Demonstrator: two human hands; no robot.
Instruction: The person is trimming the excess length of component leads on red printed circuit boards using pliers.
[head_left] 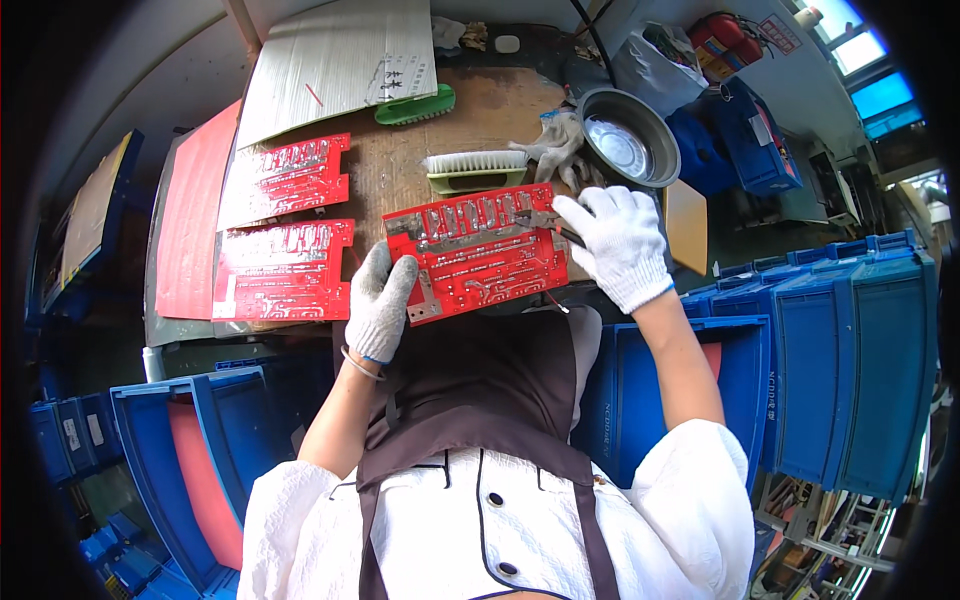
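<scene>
My left hand (380,300), in a grey-white glove, comes up from below with the forearm bare and a thin band at the wrist. Its fingers are closed over the lower left edge of a red circuit board (476,250), thumb side pressed to the board's corner. My right hand (620,243), also gloved, reaches in from the right with the wrist bent and the fingers curled around a thin dark tool (556,228) whose tip rests on the board's upper right part. The board lies tilted at the near edge of the surface (495,110), right in front of my apron.

I count three red boards in all: the one I hold and two more (285,225) lying one above the other to its left. There are two brushes, a pale-bristled one (476,166) just beyond my board and a green one (414,106) farther back. One metal bowl (630,138) stands at the right, with one spare glove (556,146) beside it. Blue bins (840,360) stand on both sides of me.
</scene>
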